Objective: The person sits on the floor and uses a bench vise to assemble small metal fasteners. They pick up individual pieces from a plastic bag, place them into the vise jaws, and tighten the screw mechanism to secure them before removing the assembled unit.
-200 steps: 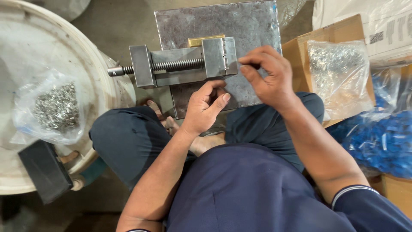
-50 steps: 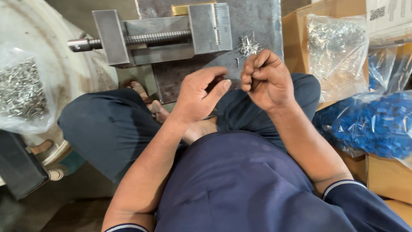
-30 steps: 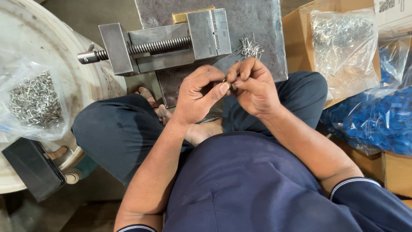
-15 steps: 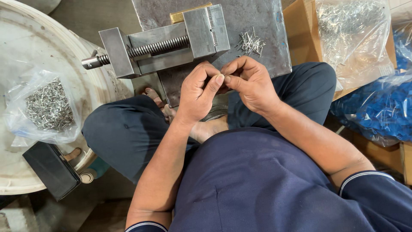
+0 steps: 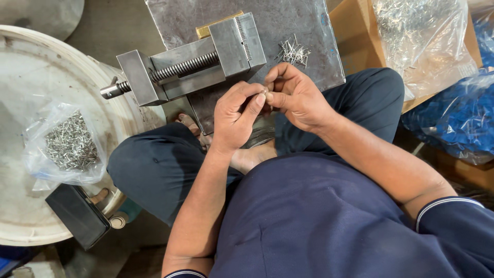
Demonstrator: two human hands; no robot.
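My vise (image 5: pixel 195 64) sits on the plate (image 5: pixel 298 31) ahead; loose pins (image 5: pixel 293 51) lie right of it, a bag of pins (image 5: pixel 67 144) far left.

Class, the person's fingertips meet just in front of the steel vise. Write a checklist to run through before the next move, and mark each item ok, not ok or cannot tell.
1. Left hand and right hand meet at the fingertips: ok.
2. Small part pinched between them: cannot tell, too small.
3. Vise sits on the steel plate: ok.
4. Loose pins lie on the plate near the right hand: ok.
5. Vise gap empty: cannot tell.
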